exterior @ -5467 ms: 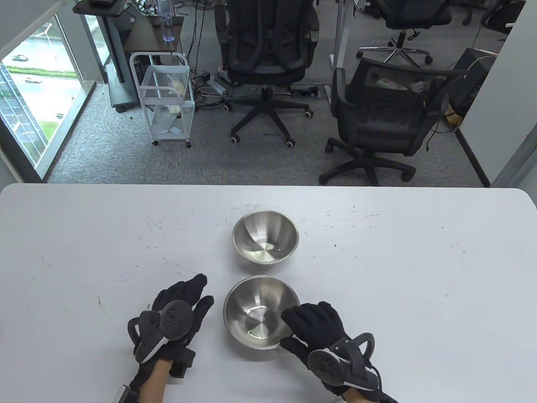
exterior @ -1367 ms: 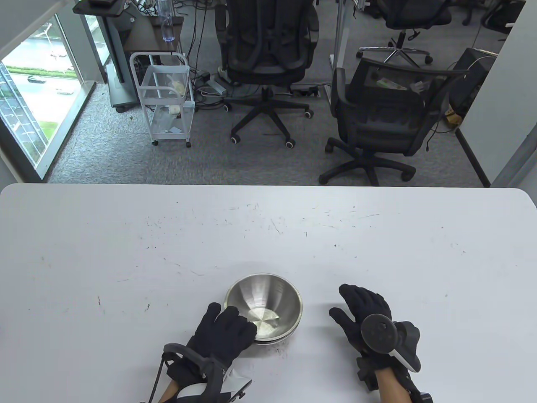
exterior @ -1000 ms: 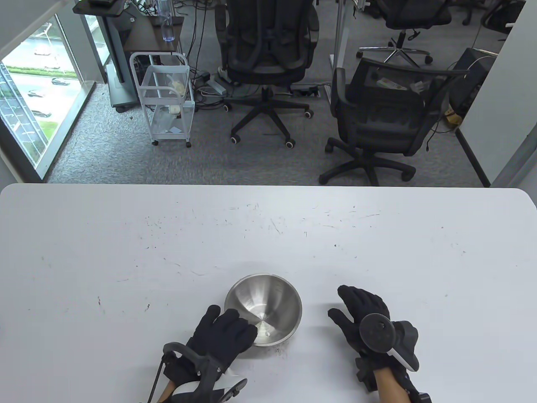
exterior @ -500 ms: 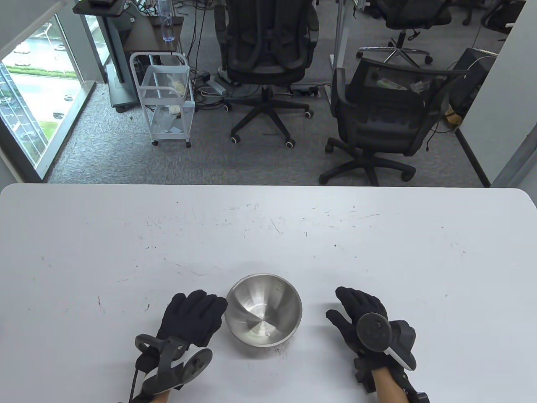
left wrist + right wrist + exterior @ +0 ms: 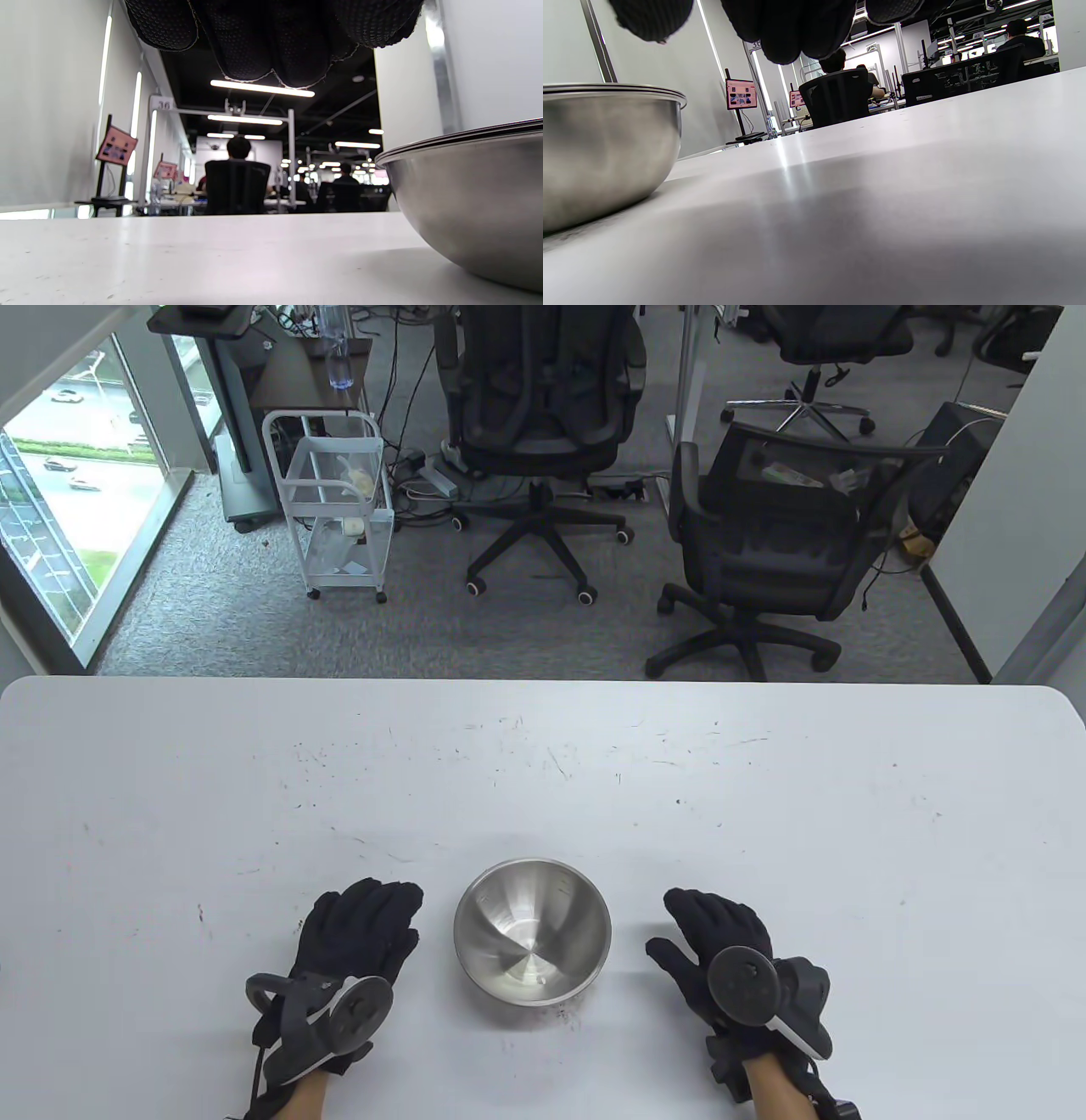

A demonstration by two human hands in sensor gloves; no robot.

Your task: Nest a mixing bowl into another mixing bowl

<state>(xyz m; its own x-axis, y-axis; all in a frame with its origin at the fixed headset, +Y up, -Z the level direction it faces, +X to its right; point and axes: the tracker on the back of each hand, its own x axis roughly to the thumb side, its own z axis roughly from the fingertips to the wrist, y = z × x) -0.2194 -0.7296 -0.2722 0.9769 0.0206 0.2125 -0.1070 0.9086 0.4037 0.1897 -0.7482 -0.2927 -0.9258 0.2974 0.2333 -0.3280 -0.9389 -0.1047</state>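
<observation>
Steel mixing bowls (image 5: 532, 930), one nested inside the other, upright on the white table (image 5: 764, 831) near its front edge in the table view; left hand (image 5: 361, 937) flat just left of them, right hand (image 5: 717, 937) flat to their right, farther off, fingers loosely spread, gripping nothing. From the left wrist view: stacked rims (image 5: 458, 137) at right, fingertips (image 5: 271, 46) overhead, clear of the metal. From the right wrist view: outer bowl (image 5: 606, 144) at left, fingertips (image 5: 793, 29) above the tabletop, apart from it.

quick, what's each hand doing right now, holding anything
Left hand: open, flat on the white table, holding nothing.
Right hand: open, holding nothing.
</observation>
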